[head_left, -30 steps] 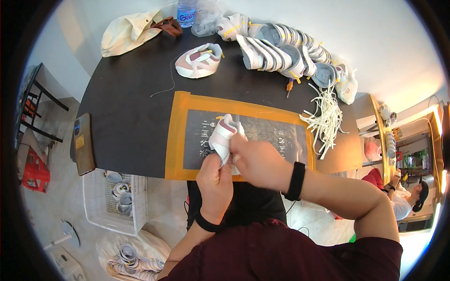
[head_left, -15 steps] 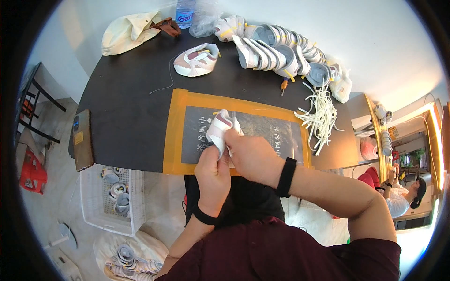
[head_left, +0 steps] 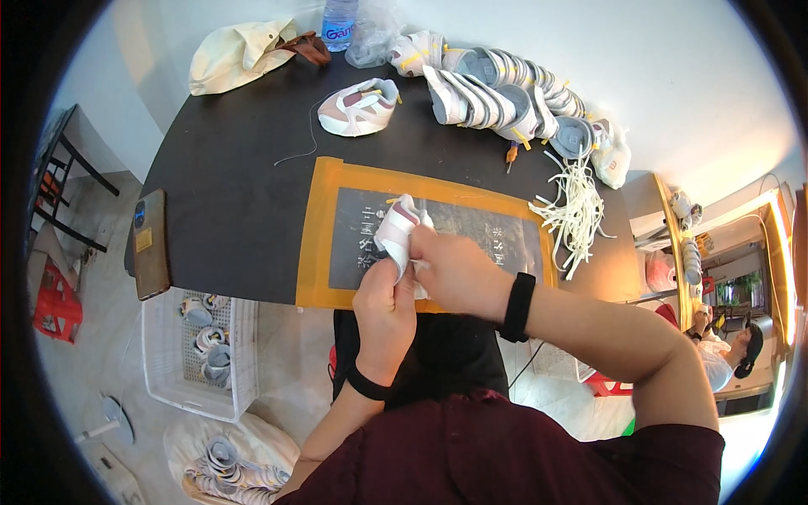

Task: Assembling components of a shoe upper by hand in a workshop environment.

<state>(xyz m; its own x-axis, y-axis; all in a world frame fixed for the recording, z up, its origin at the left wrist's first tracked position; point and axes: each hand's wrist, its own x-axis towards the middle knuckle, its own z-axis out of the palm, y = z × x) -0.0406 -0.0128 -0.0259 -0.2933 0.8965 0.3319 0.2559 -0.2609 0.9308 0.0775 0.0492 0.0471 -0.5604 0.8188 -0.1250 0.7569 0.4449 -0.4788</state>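
Observation:
Both hands meet over a dark mat (head_left: 358, 210) edged with orange tape at the front of the table. Between them is a white and mauve shoe upper (head_left: 394, 225). My left hand (head_left: 385, 299) pinches its lower edge between thumb and fingers. Closed at the upper's right side, my right hand (head_left: 450, 265) has its fingertips partly hidden; whether it grips the fabric or something finer cannot be made out. Another shoe upper (head_left: 358, 109), formed into shape, stands farther back on the table, with a thin thread (head_left: 313, 139) beside it.
Nested rows of shoe uppers (head_left: 484, 101) line the back right, near a bundle of pale laces (head_left: 576, 210) and a small awl-like tool (head_left: 511, 156). A phone (head_left: 151, 248) lies at the left edge. A white crate (head_left: 240, 362) stands below. Another person (head_left: 728, 358) sits far right.
My right hand has turned slightly and shifted a little to the right beside the upper. My left hand keeps its pinch. The whole view has moved slightly.

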